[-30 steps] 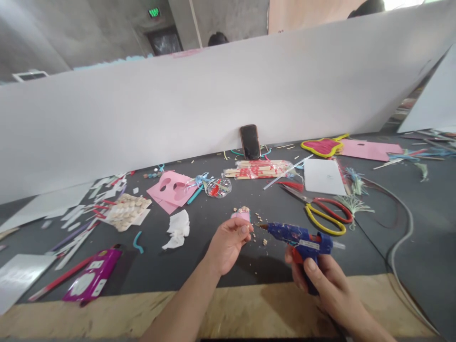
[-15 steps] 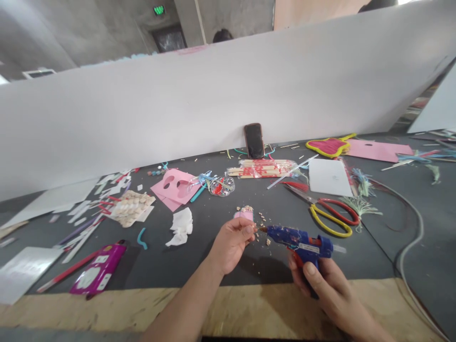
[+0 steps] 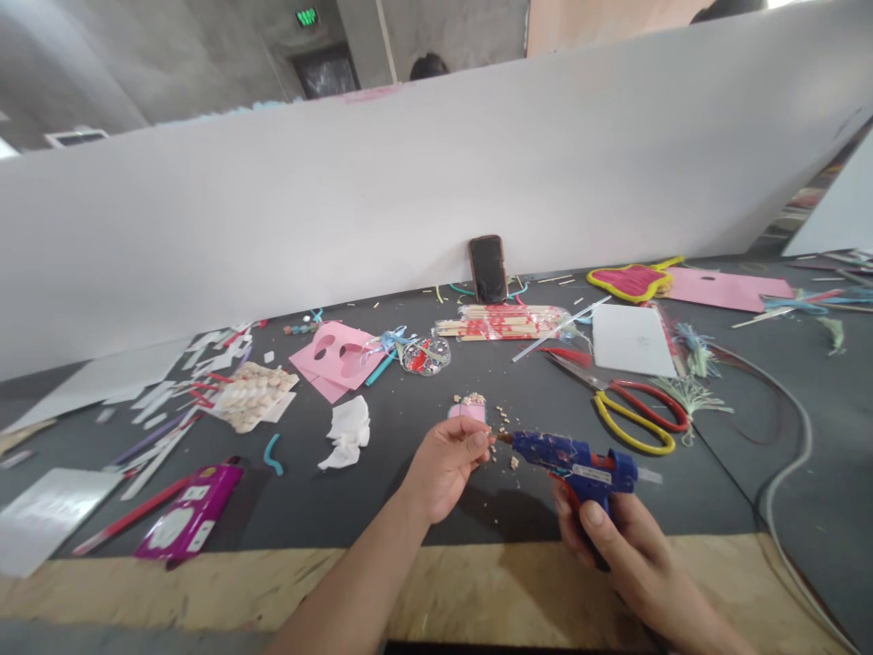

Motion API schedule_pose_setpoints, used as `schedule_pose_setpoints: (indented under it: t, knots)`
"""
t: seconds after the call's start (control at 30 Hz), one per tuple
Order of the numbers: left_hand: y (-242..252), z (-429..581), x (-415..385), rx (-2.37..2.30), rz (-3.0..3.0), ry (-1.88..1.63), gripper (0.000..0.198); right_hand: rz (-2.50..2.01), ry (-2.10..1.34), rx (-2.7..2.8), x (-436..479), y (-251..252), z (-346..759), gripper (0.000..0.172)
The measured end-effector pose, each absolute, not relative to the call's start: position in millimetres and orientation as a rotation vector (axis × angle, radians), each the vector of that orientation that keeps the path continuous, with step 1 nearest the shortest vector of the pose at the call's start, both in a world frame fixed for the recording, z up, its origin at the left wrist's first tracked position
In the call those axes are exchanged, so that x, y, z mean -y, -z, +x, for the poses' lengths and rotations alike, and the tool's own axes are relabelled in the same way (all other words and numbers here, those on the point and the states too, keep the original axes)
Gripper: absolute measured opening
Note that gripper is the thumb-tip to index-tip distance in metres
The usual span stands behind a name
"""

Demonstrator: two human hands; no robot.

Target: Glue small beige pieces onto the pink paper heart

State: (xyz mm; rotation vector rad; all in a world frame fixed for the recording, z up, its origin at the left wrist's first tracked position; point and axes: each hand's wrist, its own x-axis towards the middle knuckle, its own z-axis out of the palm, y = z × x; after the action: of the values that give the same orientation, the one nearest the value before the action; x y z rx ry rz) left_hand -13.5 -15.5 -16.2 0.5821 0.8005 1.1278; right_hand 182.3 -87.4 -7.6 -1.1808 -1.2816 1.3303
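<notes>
My right hand (image 3: 617,537) is wrapped round the grip of a blue hot glue gun (image 3: 569,459), with a clear glue stick (image 3: 649,475) poking out of its back end. The brass nozzle points left, right at the fingertips of my left hand (image 3: 446,464). Those fingers are pinched on something small, mostly hidden, that I cannot make out. Just beyond them lies a small pink piece (image 3: 467,411) with tiny beige bits (image 3: 472,398) along its far edge. More beige crumbs (image 3: 503,416) are scattered to the right of it.
Scissors (image 3: 637,416) with red and yellow handles lie at the right, near a white card (image 3: 631,338) and a grey cable (image 3: 805,428). A phone (image 3: 488,268) leans on the white partition (image 3: 382,200). Crumpled tissue (image 3: 347,432) and a purple packet (image 3: 191,511) are leftward.
Almost nothing differs. Both hands and the glue gun hold the same pose, and the view has shifted very slightly.
</notes>
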Motion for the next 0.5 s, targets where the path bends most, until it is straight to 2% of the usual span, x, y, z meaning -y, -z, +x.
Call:
schedule_pose_setpoints:
  t: [0.5]
  knots:
    - [14.9,-13.7,15.4,-0.819,0.573,-1.119,0.031,-1.198,-1.364,1.294,87.5,8.5,183.4,0.038]
